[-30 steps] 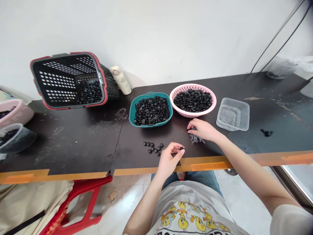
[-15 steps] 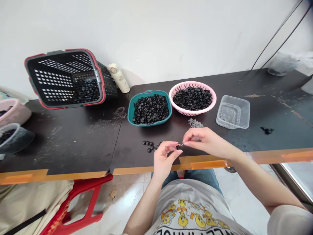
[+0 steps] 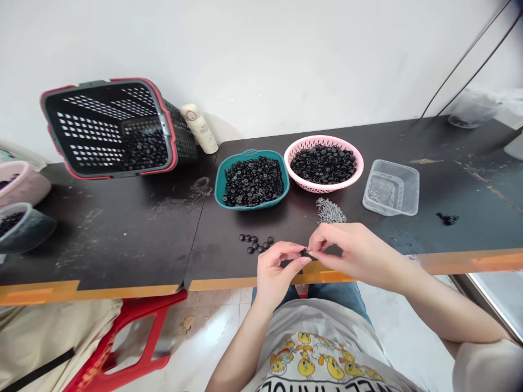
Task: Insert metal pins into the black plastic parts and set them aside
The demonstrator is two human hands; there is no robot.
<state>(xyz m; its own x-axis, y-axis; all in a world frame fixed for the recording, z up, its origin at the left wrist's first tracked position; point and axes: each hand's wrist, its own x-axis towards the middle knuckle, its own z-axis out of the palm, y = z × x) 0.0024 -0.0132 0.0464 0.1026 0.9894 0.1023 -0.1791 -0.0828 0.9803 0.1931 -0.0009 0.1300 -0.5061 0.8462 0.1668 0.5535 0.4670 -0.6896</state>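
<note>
My left hand [image 3: 278,268] pinches a small black plastic cap [image 3: 304,252] between thumb and forefinger, just above the table's front edge. My right hand [image 3: 347,251] meets it there, its fingertips holding a thin metal screw [image 3: 310,251] against the cap. A loose heap of metal screws [image 3: 330,211] lies behind my right hand. Several black caps [image 3: 255,244] sit scattered to the left of my left hand. A teal basket [image 3: 250,202] and a pink colander [image 3: 322,186] both hold black caps.
A clear plastic tub [image 3: 391,188] with a few screws stands to the right of the colander. A tipped black-and-red crate [image 3: 108,128] lies at the back left, with a white bottle [image 3: 200,129] beside it. A pink basket [image 3: 20,185] sits at the far left, and a red stool [image 3: 126,343] stands below the table.
My right hand has moved away from the screw heap to join my left hand, bringing a screw to the cap. The hands have shifted slightly right and closer together.
</note>
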